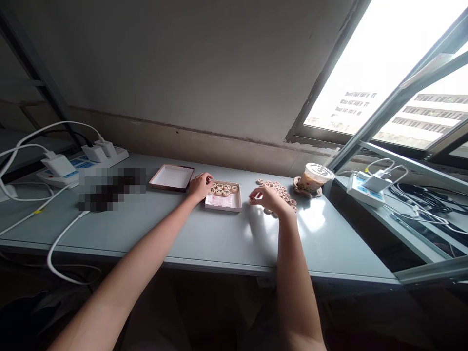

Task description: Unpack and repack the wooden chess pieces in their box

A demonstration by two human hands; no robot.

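Note:
My left hand (200, 185) is closed at the far left corner of a shallow open box (224, 209), its fingertips on the rim. Inside the box, several round Chinese chess pieces with dark characters (219, 191) lie in rows along the far part; a pinkish paper shows on the bottom. Just right of the box, my right hand (269, 199) pinches a single Chinese chess piece (252, 199) between thumb and fingers, above the table. Beyond and under that hand lie several loose pieces with red characters (285, 193), partly hidden by it.
An open box lid (171, 176) rests left of the box. A lidded drink cup (317, 179) stands on a coaster at the right. Power strips (84, 161) with chargers and white cables occupy the left; another power strip (365, 190) is on the right shelf. A pixelated dark object (111, 189) lies left.

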